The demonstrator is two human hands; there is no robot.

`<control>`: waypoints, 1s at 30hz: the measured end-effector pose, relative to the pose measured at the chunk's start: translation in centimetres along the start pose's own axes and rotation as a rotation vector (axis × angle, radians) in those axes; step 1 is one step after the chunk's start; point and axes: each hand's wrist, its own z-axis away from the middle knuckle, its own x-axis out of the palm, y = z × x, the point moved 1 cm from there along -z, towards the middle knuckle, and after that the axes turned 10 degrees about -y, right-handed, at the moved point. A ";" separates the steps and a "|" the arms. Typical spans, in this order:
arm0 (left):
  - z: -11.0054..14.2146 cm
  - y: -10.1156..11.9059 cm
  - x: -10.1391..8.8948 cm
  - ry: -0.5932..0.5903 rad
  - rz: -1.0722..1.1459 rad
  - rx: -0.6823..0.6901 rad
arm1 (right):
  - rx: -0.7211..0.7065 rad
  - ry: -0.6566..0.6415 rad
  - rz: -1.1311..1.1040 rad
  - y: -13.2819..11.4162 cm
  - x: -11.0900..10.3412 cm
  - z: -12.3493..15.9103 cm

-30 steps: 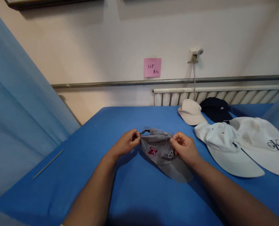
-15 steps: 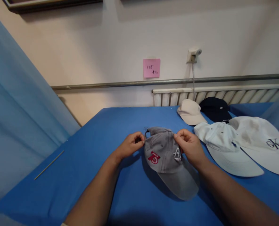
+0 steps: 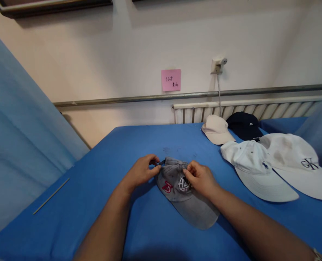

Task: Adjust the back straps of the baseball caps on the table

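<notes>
Head view: your right hand (image 3: 203,178) pinches the gray cap (image 3: 186,203), lower center; can't tell if left hand (image 3: 141,170) grips. Probably shaping; next needs gentle tugs.

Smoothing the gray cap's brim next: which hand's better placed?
Probably the right hand: its fingers are at the gray baseball cap's front, beside the embroidered lettering and nearer the brim. The left hand sits by the rear strap.
</notes>
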 end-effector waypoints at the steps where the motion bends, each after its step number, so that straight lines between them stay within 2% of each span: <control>1: -0.1 0.4 0.4 -0.006 0.031 0.032 | -0.007 0.000 -0.041 0.1 0.1 -0.1; 4: -0.5 1.3 1.4 -0.074 0.049 0.100 | -0.041 -0.002 -0.125 0.3 0.1 -0.2; 7: -0.4 1.7 1.5 -0.112 0.132 0.091 | -0.039 -0.011 -0.196 0.1 0.0 -0.1; 9: -0.1 1.6 1.2 -0.084 0.290 0.053 | -0.033 -0.036 -0.246 -0.1 -0.1 0.0; 11: 0.0 1.5 0.8 -0.002 0.392 0.026 | -0.041 -0.059 -0.273 -0.1 0.0 0.0; 13: 0.1 1.8 0.7 0.102 0.345 0.040 | -0.056 -0.069 -0.262 0.0 0.1 0.0; 15: 0.1 2.4 1.0 0.156 0.212 0.095 | -0.075 -0.071 -0.222 0.2 0.2 0.0; 19: 0.1 4.5 2.1 0.058 -0.064 0.257 | -0.126 -0.083 -0.160 0.3 0.4 0.1; 22: 0.2 5.5 2.7 0.006 -0.212 0.317 | -0.177 -0.111 -0.123 -0.2 0.3 0.4; 25: 0.2 5.4 2.9 0.023 -0.240 0.280 | -0.203 -0.149 -0.131 -0.7 0.0 0.5; 30: -0.1 3.9 2.5 0.151 -0.067 0.152 | -0.070 -0.074 -0.278 0.6 -0.5 -0.3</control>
